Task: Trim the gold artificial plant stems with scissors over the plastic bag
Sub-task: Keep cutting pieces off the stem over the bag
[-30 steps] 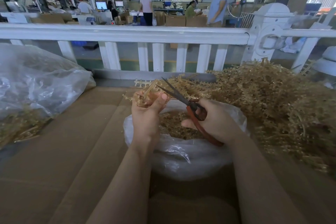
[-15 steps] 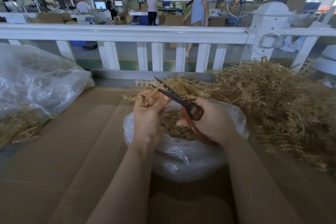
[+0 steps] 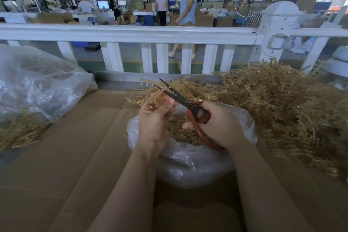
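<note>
Two plastic bags: our centre plastic bag (image 3: 190,164) holds gold trimmings, as before. Our left hand (image 3: 153,120) grips stems (image 3: 154,97); our right hand (image 3: 219,123) grips the scissors (image 3: 185,102), blades wider apart now.

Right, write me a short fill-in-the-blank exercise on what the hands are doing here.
1. The right hand holds the ____ by their red handles.
2. The left hand grips a bunch of ____ stems.
3. Both hands work above a clear plastic ____ holding cut bits.
4. The scissor blades stand ____ around the stems.

Missing words: scissors; gold; bag; open
</note>
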Tool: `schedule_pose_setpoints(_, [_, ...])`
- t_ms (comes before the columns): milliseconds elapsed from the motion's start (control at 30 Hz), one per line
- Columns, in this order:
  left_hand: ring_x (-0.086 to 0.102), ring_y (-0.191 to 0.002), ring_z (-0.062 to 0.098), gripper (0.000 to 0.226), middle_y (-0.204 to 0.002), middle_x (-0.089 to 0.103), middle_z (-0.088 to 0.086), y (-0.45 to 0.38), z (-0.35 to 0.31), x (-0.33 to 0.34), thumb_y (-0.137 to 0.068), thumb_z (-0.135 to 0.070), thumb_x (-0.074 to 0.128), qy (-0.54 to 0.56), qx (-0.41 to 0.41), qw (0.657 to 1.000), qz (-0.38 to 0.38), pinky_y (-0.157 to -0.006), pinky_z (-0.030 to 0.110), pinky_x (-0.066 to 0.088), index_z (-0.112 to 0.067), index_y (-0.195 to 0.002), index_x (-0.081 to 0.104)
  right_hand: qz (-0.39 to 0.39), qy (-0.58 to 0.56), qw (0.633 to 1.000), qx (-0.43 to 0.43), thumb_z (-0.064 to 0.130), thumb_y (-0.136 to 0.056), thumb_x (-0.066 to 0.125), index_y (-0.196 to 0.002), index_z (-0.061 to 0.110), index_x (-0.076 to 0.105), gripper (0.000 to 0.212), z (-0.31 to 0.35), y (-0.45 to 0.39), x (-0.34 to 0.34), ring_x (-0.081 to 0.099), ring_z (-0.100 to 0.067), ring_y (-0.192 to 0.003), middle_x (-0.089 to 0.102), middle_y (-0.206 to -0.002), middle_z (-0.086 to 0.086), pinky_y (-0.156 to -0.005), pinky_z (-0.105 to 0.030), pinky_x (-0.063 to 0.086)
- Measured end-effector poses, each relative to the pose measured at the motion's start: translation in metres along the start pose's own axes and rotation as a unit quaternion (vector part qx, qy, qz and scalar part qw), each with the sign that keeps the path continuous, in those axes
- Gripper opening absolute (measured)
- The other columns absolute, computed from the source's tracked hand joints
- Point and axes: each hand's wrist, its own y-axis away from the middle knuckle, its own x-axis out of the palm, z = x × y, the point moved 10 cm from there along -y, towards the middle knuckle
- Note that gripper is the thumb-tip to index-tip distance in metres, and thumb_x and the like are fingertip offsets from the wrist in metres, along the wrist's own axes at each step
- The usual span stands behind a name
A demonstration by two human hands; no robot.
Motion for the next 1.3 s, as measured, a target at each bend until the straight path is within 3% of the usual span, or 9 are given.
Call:
schedule_pose_setpoints(67, [0.063, -0.08, 0.012, 0.016, -0.084, 0.066, 0.0, 0.001, 0.0, 0.0, -0.075, -0.005, 0.071, -0.002, -0.002, 1.0, -0.002, -0.076, 0.024, 0.051, -0.01, -0.089, 0.065, -0.003, -0.003, 1.0, -0.002, 0.1, -0.047, 0.049, -0.078, 0.063, 0.05, 0.048, 0.001, 0.0, 0.0, 0.056, 0.014, -0.081, 0.057, -0.087, 0.041, -0.053, -0.015, 0.034])
schedule_pose_setpoints(267, [0.065, -0.078, 0.01, 0.014, -0.079, 0.07, -0.004, 0.003, 0.0, -0.001, -0.075, -0.007, 0.072, 0.001, -0.017, 1.0, -0.021, -0.077, 0.023, 0.053, -0.012, -0.087, 0.067, -0.005, 0.0, 1.0, 0.001, 0.1, -0.047, 0.05, -0.074, 0.05, 0.051, 0.057, -0.002, 0.0, 0.001, 0.056, 0.014, -0.079, 0.059, -0.085, 0.039, -0.052, -0.014, 0.032])
schedule_pose_setpoints(400, [0.065, -0.08, 0.013, 0.014, -0.081, 0.068, 0.0, 0.003, 0.003, 0.0, -0.075, -0.006, 0.072, -0.007, -0.023, 0.999, -0.021, -0.076, 0.024, 0.052, -0.011, -0.086, 0.066, -0.009, 0.013, 1.0, -0.001, 0.105, -0.046, 0.041, -0.078, 0.05, 0.049, 0.064, -0.005, -0.001, 0.002, 0.057, 0.013, -0.081, 0.063, -0.072, 0.018, -0.055, -0.017, 0.036])
schedule_pose_setpoints(533, [0.066, -0.078, 0.011, 0.011, -0.079, 0.07, -0.003, 0.003, 0.006, 0.002, -0.078, -0.004, 0.071, -0.005, -0.033, 0.999, -0.013, -0.074, 0.022, 0.053, -0.012, -0.083, 0.068, -0.013, 0.014, 1.0, -0.005, 0.103, -0.049, 0.045, -0.087, 0.052, 0.052, 0.064, -0.005, -0.002, 0.003, 0.059, 0.006, -0.072, 0.064, -0.075, 0.019, -0.06, -0.019, 0.041])
schedule_pose_setpoints(767, [0.068, -0.078, 0.013, 0.019, -0.087, 0.072, 0.0, 0.005, 0.006, 0.001, -0.075, -0.015, 0.072, 0.028, -0.047, 0.998, -0.03, -0.074, 0.024, 0.056, -0.014, -0.094, 0.069, -0.023, -0.007, 1.0, 0.0, 0.1, -0.05, 0.051, -0.095, 0.052, 0.058, 0.066, -0.006, -0.002, 0.001, 0.058, 0.01, -0.082, 0.064, -0.079, 0.024, -0.059, -0.017, 0.04])
schedule_pose_setpoints(967, [0.072, -0.079, 0.012, 0.019, -0.088, 0.075, -0.002, 0.005, 0.01, -0.006, -0.074, -0.021, 0.073, 0.024, -0.075, 0.995, -0.058, -0.074, 0.024, 0.055, -0.018, -0.093, 0.071, -0.019, 0.003, 1.0, -0.003, 0.101, -0.05, 0.048, -0.076, 0.052, 0.051, 0.056, -0.004, 0.0, 0.002, 0.057, 0.012, -0.08, 0.059, -0.087, 0.038, -0.052, -0.013, 0.034])
schedule_pose_setpoints(1067, [0.071, -0.08, 0.009, 0.006, -0.088, 0.074, -0.006, 0.005, 0.017, -0.006, -0.08, -0.02, 0.072, 0.028, -0.106, 0.993, -0.048, -0.074, 0.023, 0.051, -0.024, -0.083, 0.077, -0.015, 0.008, 1.0, -0.005, 0.102, -0.05, 0.046, -0.076, 0.052, 0.05, 0.057, -0.004, 0.0, 0.002, 0.056, 0.015, -0.08, 0.056, -0.09, 0.042, -0.05, -0.011, 0.034])
schedule_pose_setpoints(1200, [0.07, -0.079, 0.01, 0.018, -0.086, 0.072, -0.006, 0.004, 0.02, -0.005, -0.074, -0.021, 0.072, 0.035, -0.121, 0.991, -0.04, -0.076, 0.026, 0.049, -0.021, -0.091, 0.067, -0.015, 0.02, 1.0, -0.006, 0.105, -0.048, 0.041, -0.078, 0.051, 0.049, 0.063, -0.006, -0.001, 0.003, 0.056, 0.014, -0.081, 0.062, -0.076, 0.023, -0.05, -0.012, 0.032])
schedule_pose_setpoints(1300, [0.069, -0.08, 0.01, 0.011, -0.087, 0.071, -0.006, 0.004, 0.023, -0.001, -0.08, -0.017, 0.069, 0.03, -0.127, 0.991, -0.022, -0.079, 0.028, 0.048, -0.021, -0.09, 0.065, -0.017, 0.017, 1.0, -0.007, 0.104, -0.049, 0.041, -0.085, 0.052, 0.051, 0.064, -0.006, -0.001, 0.003, 0.057, 0.012, -0.082, 0.063, -0.072, 0.02, -0.054, -0.014, 0.034])
